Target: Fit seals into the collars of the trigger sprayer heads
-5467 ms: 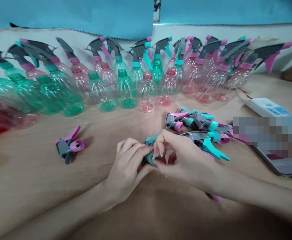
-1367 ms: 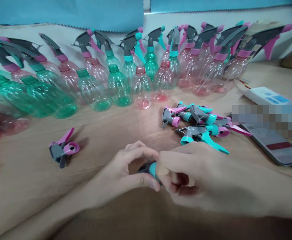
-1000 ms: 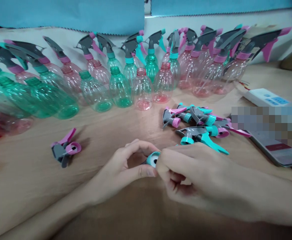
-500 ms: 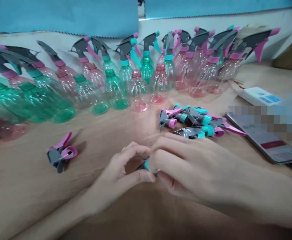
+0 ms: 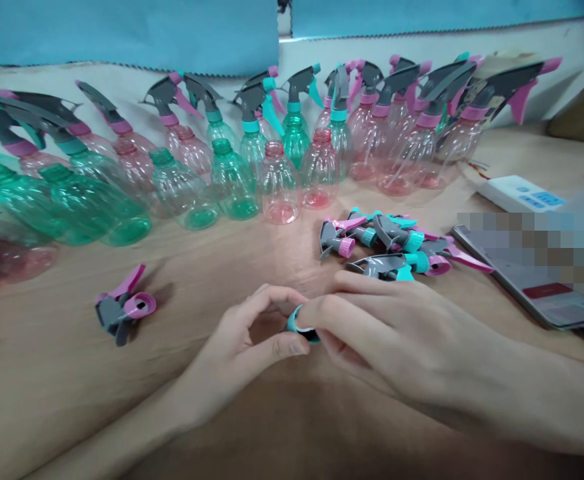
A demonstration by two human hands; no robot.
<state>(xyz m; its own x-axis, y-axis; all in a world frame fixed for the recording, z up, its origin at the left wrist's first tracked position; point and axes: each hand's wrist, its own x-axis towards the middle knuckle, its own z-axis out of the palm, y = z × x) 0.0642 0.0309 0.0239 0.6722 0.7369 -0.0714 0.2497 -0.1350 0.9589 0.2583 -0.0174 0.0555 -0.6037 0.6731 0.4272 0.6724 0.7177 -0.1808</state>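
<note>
Low over the front of the table, my left hand (image 5: 245, 347) grips a trigger sprayer head between thumb and fingers. The sprayer head's teal collar (image 5: 293, 321) faces right, showing a white rim inside and a dark opening. My right hand (image 5: 377, 333) is closed, its index fingertip pressed at the collar's mouth. Its thumb and other fingers are mostly tucked out of sight, so whether they pinch a small part cannot be seen. Most of the sprayer body is hidden behind my left fingers.
A loose pink-collared sprayer head (image 5: 125, 307) lies at left. Several more sprayer heads (image 5: 392, 233) are heaped beyond my right hand, beside a phone (image 5: 527, 280) and a white power strip (image 5: 522, 193). Pink and green bottles (image 5: 235, 180) line the back, many with sprayers fitted.
The collar's open mouth, covered by my right fingers half a second ago, now shows partly. My right index finger has shifted within it. My left hand keeps its grip.
</note>
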